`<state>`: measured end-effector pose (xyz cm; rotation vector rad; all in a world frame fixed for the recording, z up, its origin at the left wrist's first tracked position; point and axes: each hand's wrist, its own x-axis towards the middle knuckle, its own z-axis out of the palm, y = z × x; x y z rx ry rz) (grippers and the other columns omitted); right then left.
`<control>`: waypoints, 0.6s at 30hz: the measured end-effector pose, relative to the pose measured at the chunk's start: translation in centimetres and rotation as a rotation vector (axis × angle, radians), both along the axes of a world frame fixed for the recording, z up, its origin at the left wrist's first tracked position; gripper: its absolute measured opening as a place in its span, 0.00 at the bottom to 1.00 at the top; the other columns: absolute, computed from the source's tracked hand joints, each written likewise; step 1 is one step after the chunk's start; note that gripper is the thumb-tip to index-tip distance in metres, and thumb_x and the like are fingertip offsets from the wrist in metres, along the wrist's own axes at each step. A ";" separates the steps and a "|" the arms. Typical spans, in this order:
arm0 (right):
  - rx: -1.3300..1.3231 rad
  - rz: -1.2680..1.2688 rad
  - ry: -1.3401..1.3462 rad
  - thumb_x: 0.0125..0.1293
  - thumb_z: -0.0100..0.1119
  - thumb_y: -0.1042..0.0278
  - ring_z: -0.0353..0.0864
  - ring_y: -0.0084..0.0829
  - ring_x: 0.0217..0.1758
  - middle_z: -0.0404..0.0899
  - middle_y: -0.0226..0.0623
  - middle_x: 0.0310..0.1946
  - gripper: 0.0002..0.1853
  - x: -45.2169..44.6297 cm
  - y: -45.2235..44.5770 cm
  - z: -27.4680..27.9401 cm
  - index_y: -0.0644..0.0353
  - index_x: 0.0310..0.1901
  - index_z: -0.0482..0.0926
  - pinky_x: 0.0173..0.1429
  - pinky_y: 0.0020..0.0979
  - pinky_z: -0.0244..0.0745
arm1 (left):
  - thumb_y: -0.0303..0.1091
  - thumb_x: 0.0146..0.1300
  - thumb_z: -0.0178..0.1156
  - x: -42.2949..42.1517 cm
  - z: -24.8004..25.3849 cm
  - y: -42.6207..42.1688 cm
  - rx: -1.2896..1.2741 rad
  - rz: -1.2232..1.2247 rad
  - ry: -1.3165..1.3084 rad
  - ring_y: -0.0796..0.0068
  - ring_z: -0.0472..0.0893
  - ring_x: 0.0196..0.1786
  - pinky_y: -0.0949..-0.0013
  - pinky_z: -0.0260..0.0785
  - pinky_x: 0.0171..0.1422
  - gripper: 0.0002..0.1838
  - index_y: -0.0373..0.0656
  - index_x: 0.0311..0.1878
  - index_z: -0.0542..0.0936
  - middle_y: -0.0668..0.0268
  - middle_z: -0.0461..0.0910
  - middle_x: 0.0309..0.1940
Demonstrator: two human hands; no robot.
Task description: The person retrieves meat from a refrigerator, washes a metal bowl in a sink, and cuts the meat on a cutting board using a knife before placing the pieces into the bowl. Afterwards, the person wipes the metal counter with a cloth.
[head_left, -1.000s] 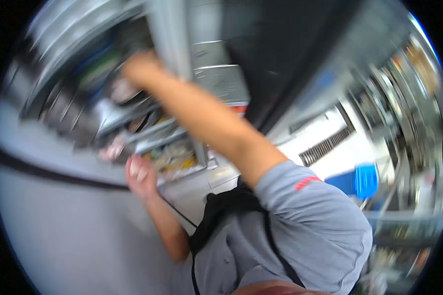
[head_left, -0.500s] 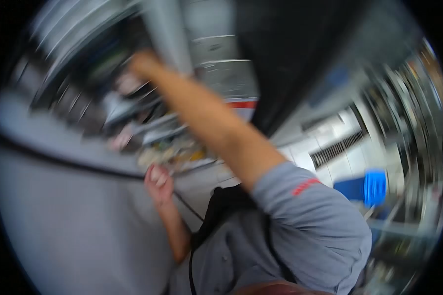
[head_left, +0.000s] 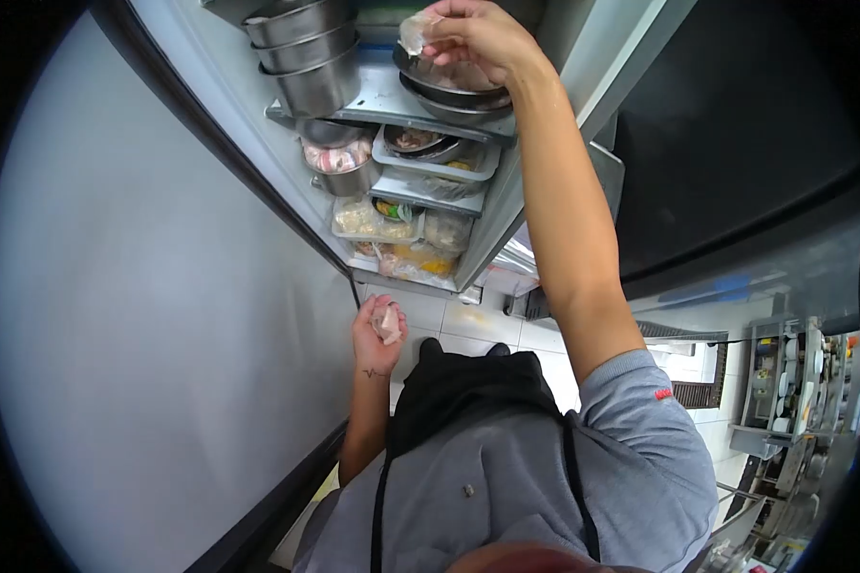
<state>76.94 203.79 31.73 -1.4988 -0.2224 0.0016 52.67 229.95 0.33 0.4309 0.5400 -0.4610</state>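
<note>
In the upper part of an open fridge, my right hand (head_left: 478,38) pinches a pale, translucent piece of raw meat (head_left: 414,33). It hovers over a dark metal bowl (head_left: 468,99) that holds more pale pieces and is set on another bowl on the shelf. Lower down, in front of the fridge, my left hand (head_left: 377,339) is turned palm up. Its curled fingers cup a pale pink piece of raw meat (head_left: 386,325). Whether either piece is chicken or fish, I cannot tell.
Stacked steel pans (head_left: 315,81) stand left of the bowl. Lower shelves carry a white tray (head_left: 435,170), a steel pot (head_left: 346,179) and bagged food (head_left: 358,218). The fridge door (head_left: 182,315) swings wide on my left; a dark appliance (head_left: 736,124) is at right.
The view has turned and sharpened from heavy blur. My right hand is now over the bowl with a pale piece. My left hand stays low, palm up.
</note>
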 end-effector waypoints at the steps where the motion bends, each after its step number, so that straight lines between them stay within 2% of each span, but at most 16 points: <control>1: -0.161 0.016 -0.124 0.64 0.63 0.70 0.83 0.26 0.34 0.84 0.37 0.34 0.09 -1.1 0.8 -0.4 0.65 0.43 0.82 0.37 0.25 0.82 | 0.46 0.71 0.56 -0.2 -0.1 -0.1 0.008 0.002 0.020 0.66 0.81 0.32 0.67 0.77 0.33 0.14 0.44 0.44 0.80 0.63 0.81 0.33; 2: -0.319 0.036 -0.227 0.65 0.64 0.68 0.83 0.25 0.35 0.84 0.34 0.34 0.09 -2.8 1.6 -1.5 0.62 0.42 0.83 0.38 0.25 0.80 | 0.50 0.72 0.54 -0.6 -0.3 -0.3 -0.023 -0.009 -0.023 0.64 0.81 0.34 0.66 0.77 0.35 0.18 0.44 0.46 0.80 0.62 0.81 0.35; 3: -0.452 0.075 -0.262 0.64 0.64 0.70 0.83 0.26 0.40 0.84 0.32 0.38 0.08 -5.7 2.7 -2.6 0.60 0.44 0.82 0.44 0.29 0.79 | 0.55 0.73 0.52 -1.5 -0.7 -0.4 -0.051 -0.019 -0.053 0.62 0.82 0.35 0.64 0.77 0.37 0.23 0.43 0.48 0.80 0.61 0.82 0.36; 4: -0.622 0.103 -0.458 0.64 0.64 0.66 0.83 0.29 0.41 0.85 0.33 0.37 0.08 -7.2 3.6 -5.9 0.58 0.43 0.82 0.47 0.32 0.77 | 0.58 0.73 0.49 -1.7 -0.3 -0.7 -0.064 -0.014 -0.082 0.61 0.82 0.38 0.62 0.76 0.39 0.26 0.43 0.50 0.80 0.60 0.82 0.38; 5: -0.628 0.195 -0.552 0.63 0.64 0.67 0.82 0.34 0.39 0.84 0.38 0.37 0.09 -9.1 4.8 -9.1 0.59 0.43 0.82 0.48 0.33 0.77 | 0.60 0.73 0.47 -1.3 0.4 -1.2 -0.080 -0.012 -0.117 0.60 0.82 0.40 0.60 0.76 0.42 0.29 0.42 0.52 0.80 0.59 0.83 0.40; 6: -0.684 0.289 -0.554 0.62 0.62 0.69 0.82 0.40 0.40 0.83 0.42 0.37 0.07 -11.7 6.2 -12.2 0.59 0.41 0.82 0.49 0.36 0.77 | 0.60 0.74 0.46 -1.3 0.9 -1.4 -0.088 -0.005 -0.136 0.59 0.82 0.41 0.58 0.76 0.44 0.29 0.42 0.53 0.80 0.59 0.83 0.41; 7: -0.587 0.329 -0.447 0.60 0.62 0.72 0.82 0.45 0.43 0.83 0.42 0.36 0.06 -14.8 7.6 -15.3 0.59 0.39 0.81 0.51 0.41 0.77 | 0.60 0.74 0.46 -1.3 1.4 -1.7 -0.098 0.001 -0.154 0.59 0.82 0.43 0.57 0.76 0.46 0.29 0.42 0.54 0.80 0.58 0.83 0.42; 8: -0.716 0.463 -0.413 0.59 0.62 0.73 0.82 0.46 0.47 0.83 0.42 0.37 0.07 -16.5 8.5 -18.2 0.59 0.39 0.81 0.54 0.43 0.76 | 0.60 0.74 0.46 -1.2 2.8 -2.5 -0.087 -0.003 -0.104 0.59 0.82 0.43 0.57 0.76 0.46 0.29 0.42 0.54 0.80 0.58 0.83 0.42; 9: -0.830 0.602 -0.370 0.58 0.63 0.73 0.81 0.47 0.50 0.83 0.43 0.38 0.07 -18.8 8.8 -20.9 0.60 0.39 0.81 0.56 0.44 0.75 | 0.56 0.73 0.48 -1.2 4.4 -3.5 -0.022 0.087 0.006 0.58 0.82 0.43 0.56 0.76 0.45 0.26 0.42 0.53 0.80 0.58 0.83 0.43; 10: -0.803 0.600 -0.330 0.58 0.63 0.73 0.81 0.47 0.50 0.83 0.43 0.38 0.07 -20.8 8.3 -22.7 0.60 0.39 0.81 0.56 0.44 0.75 | 0.53 0.73 0.50 -1.6 4.8 -4.2 0.046 0.170 0.095 0.58 0.82 0.44 0.56 0.77 0.44 0.23 0.43 0.52 0.80 0.58 0.83 0.44; 11: -0.721 0.664 -0.394 0.57 0.61 0.73 0.82 0.48 0.46 0.83 0.46 0.37 0.08 -21.9 7.5 -23.8 0.59 0.40 0.82 0.52 0.46 0.76 | 0.53 0.73 0.50 -2.2 3.1 -3.9 0.057 0.153 0.106 0.58 0.82 0.44 0.56 0.77 0.44 0.23 0.43 0.52 0.80 0.58 0.83 0.44; 12: -0.638 0.727 -0.458 0.56 0.60 0.72 0.83 0.50 0.43 0.84 0.49 0.35 0.10 -23.0 6.4 -24.7 0.58 0.40 0.84 0.47 0.48 0.77 | 0.48 0.72 0.52 -3.2 0.2 -2.7 0.029 0.119 0.052 0.59 0.82 0.43 0.59 0.77 0.42 0.19 0.43 0.51 0.79 0.58 0.83 0.43; 13: -0.621 0.682 -0.496 0.58 0.60 0.70 0.83 0.50 0.45 0.84 0.48 0.39 0.13 -24.1 4.3 -25.3 0.57 0.45 0.84 0.50 0.47 0.77 | 0.44 0.71 0.54 -4.8 -2.4 -1.3 0.003 0.085 0.007 0.60 0.83 0.41 0.62 0.78 0.41 0.15 0.43 0.49 0.79 0.59 0.82 0.43; 15: -0.744 0.608 -0.297 0.63 0.60 0.71 0.77 0.46 0.59 0.82 0.41 0.53 0.14 -27.2 -1.3 -26.1 0.57 0.50 0.82 0.66 0.44 0.71 | 0.41 0.71 0.55 -9.3 -4.9 1.0 0.067 -0.056 -0.043 0.63 0.82 0.38 0.65 0.77 0.37 0.13 0.43 0.48 0.79 0.59 0.82 0.42; 16: -0.820 0.587 -0.239 0.65 0.59 0.69 0.76 0.45 0.62 0.81 0.41 0.55 0.17 -28.4 -5.3 -26.8 0.57 0.56 0.81 0.68 0.44 0.68 | 0.38 0.70 0.56 -11.3 -5.4 1.7 0.118 -0.184 -0.113 0.66 0.82 0.35 0.69 0.76 0.33 0.10 0.43 0.47 0.79 0.60 0.82 0.41; 18: -0.897 0.443 -0.071 0.67 0.58 0.68 0.75 0.47 0.63 0.81 0.42 0.56 0.18 -32.3 -13.3 -29.7 0.56 0.58 0.80 0.68 0.44 0.68 | 0.37 0.70 0.58 -15.8 -5.7 3.4 0.280 -0.291 0.054 0.69 0.81 0.30 0.73 0.73 0.27 0.10 0.43 0.48 0.79 0.61 0.80 0.38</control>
